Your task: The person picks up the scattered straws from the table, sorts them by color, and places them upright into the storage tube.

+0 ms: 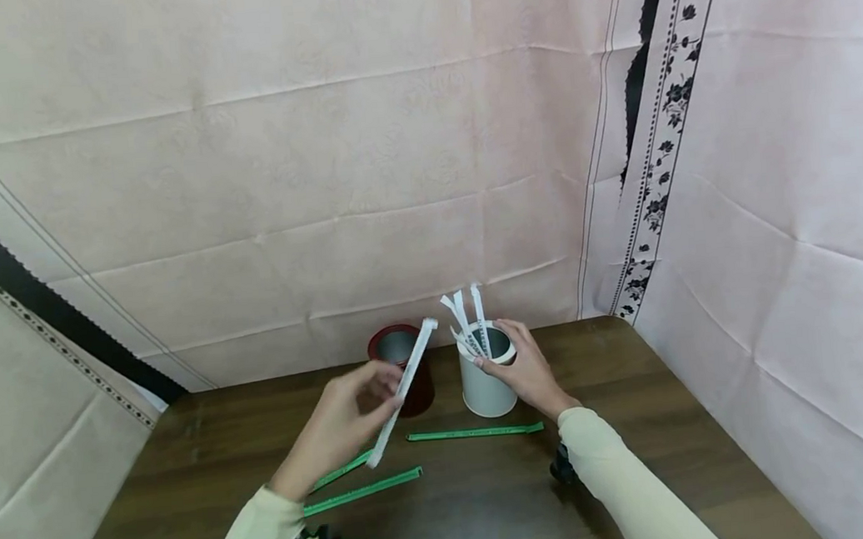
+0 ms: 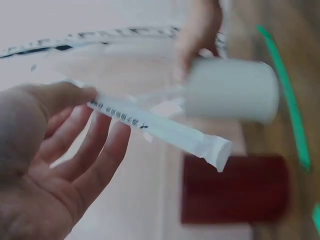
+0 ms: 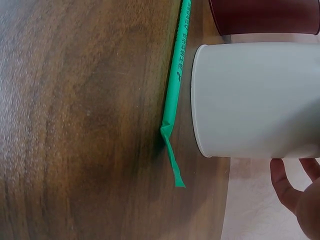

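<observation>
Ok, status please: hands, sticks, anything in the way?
Left hand pinches a white wrapped stick. Right hand grips the white cup, more white sticks inside. Green sticks lie on the table; nothing seems in the way.

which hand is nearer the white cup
Right: the right hand holds the white cup near its rim; the left hand is apart, to the cup's left, pinching a white wrapped straw.

In soft light, the left wrist view blurs the white cup (image 2: 232,91).
</observation>
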The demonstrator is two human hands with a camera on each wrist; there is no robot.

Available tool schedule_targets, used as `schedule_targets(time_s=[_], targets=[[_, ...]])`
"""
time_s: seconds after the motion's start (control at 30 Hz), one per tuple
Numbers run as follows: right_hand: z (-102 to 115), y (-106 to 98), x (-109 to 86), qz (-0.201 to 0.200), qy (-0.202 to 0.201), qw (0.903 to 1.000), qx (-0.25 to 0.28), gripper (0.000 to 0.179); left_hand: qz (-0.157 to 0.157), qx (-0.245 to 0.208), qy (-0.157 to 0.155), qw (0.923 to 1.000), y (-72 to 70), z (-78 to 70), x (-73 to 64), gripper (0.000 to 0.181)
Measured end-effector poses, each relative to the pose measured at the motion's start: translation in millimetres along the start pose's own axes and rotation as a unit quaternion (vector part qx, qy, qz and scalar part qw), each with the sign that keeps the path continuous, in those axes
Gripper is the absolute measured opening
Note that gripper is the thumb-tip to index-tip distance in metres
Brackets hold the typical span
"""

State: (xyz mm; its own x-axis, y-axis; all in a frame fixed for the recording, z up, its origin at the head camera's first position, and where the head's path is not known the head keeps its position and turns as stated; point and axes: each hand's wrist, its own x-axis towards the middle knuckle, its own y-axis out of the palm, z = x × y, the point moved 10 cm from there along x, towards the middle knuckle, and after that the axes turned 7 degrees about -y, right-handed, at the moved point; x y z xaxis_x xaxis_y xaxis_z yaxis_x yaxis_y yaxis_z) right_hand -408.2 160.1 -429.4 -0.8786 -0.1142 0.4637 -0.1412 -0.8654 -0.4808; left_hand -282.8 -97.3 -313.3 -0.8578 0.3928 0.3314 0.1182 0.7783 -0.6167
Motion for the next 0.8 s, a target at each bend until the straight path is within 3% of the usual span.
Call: schedule_targets(time_s=[0.17, 0.33, 0.43, 0.6, 0.8], targets=[[-1.2, -0.6, -1.4, -0.001, 0.002, 1.0000, 0.004, 0.087, -0.067, -0.029, 0.000, 0.9973, -2.5, -33.0, 53.0, 0.020], [-2.9, 1.8, -3.7, 0.005, 0.003, 0.9999, 0.011, 0.087, -0.134, -0.069, -0.012, 0.9885, -4.0, -52.2, 94.0, 0.019], [-3.1, 1.4, -4.1, 0.002, 0.003, 1.0000, 0.007, 0.086, -0.164, -0.070, -0.009, 0.9839, -1.3, -60.2, 115.0, 0.020], [-0.9, -0.7, -2.2, -0.005, -0.003, 1.0000, -0.001, 0.085, -0.168, -0.042, -0.020, 0.9847, 18.0, -57.5, 149.9, 0.018], [0.7, -0.1, -0.5, -0.005, -0.001, 1.0000, 0.004, 0.082, -0.120, 0.031, -0.058, 0.9906, 53.1, -40.9, 178.0, 0.014]])
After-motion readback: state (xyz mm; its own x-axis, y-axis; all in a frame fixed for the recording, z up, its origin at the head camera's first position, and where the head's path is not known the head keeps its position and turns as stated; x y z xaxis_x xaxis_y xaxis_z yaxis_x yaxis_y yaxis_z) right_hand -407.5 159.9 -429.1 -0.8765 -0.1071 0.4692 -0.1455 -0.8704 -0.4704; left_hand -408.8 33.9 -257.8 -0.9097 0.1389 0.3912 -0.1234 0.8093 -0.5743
